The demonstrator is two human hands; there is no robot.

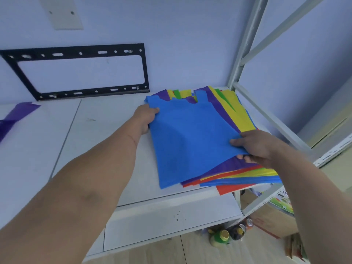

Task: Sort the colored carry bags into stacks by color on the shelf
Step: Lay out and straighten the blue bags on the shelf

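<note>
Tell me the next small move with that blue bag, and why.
Probably lift the blue bag off the mixed pile and carry it left. Both hands, left and right, pinch its edges, and open shelf lies between the pile and the purple bag.

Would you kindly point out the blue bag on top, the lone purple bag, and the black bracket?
blue bag (190,141): head view, middle of its top face.
purple bag (17,114): head view, middle of its visible part, far left.
black bracket (80,53): head view, its top bar.
</note>
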